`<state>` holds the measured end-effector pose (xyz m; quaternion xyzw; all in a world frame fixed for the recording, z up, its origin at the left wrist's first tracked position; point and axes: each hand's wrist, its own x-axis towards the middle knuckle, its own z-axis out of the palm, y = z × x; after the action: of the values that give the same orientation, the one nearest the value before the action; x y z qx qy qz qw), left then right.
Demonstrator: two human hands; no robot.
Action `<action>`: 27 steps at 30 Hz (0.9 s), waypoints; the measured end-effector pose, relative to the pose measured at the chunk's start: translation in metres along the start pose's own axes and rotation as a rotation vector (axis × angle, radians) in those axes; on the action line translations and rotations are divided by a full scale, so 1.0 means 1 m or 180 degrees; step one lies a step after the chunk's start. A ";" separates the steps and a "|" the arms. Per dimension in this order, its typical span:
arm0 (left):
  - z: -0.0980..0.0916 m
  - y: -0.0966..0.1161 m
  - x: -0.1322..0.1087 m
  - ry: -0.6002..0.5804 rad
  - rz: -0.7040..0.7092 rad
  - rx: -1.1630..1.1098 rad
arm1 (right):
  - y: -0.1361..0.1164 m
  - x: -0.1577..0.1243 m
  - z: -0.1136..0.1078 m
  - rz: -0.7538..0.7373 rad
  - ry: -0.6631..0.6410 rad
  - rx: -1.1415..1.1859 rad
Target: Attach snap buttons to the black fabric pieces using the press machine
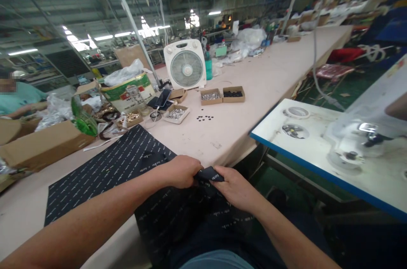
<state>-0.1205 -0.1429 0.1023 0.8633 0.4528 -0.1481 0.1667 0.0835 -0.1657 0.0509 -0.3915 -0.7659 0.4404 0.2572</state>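
Black fabric [117,163] with rows of small white print lies partly on the table and hangs over its front edge toward my lap. My left hand [182,171] is closed on a bunched part of it. Beside it, my right hand [233,186] pinches the same folded bit between thumb and fingers. The fold is held just off the table edge. Beyond my hands, several small black pieces [205,117] lie scattered on the table [203,142]. Part of the fabric under my hands is dark and hard to make out.
Small boxes of metal parts [176,114] and black parts [233,94] stand before a white fan [186,65]. A cardboard box [44,144] and a phone [163,98] are leftward. At right stands a sewing machine [352,150] on a blue-edged table. Another person [22,97] sits far left.
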 end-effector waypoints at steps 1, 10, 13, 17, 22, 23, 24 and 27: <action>-0.002 -0.001 0.001 -0.0027 0.0032 -0.0144 | 0.000 0.000 0.000 0.0005 0.0031 0.0105; 0.007 -0.010 0.014 -0.0420 0.0572 -0.1887 | 0.006 -0.008 -0.007 0.0254 0.0072 0.0021; 0.013 -0.008 0.015 -0.0371 0.0500 -0.2182 | 0.012 -0.010 -0.010 0.0317 0.0141 -0.0202; 0.013 -0.009 0.014 -0.0407 0.0407 -0.2436 | 0.013 -0.011 -0.013 0.0282 0.0216 0.0012; 0.011 -0.013 0.013 -0.0670 0.0252 -0.2743 | 0.004 -0.011 -0.014 0.0342 0.0248 0.0127; 0.011 -0.014 0.013 -0.0672 0.0222 -0.2777 | 0.002 -0.011 -0.014 0.0335 0.0282 0.0108; 0.012 -0.015 0.013 -0.0672 0.0191 -0.2822 | 0.001 -0.011 -0.014 0.0326 0.0319 0.0096; 0.017 -0.015 0.013 -0.0765 0.0040 -0.3231 | -0.001 -0.011 -0.013 0.0339 0.0425 0.0116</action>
<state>-0.1272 -0.1325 0.0796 0.6534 0.4400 -0.0070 0.6159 0.0990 -0.1689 0.0570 -0.4554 -0.7170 0.4401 0.2911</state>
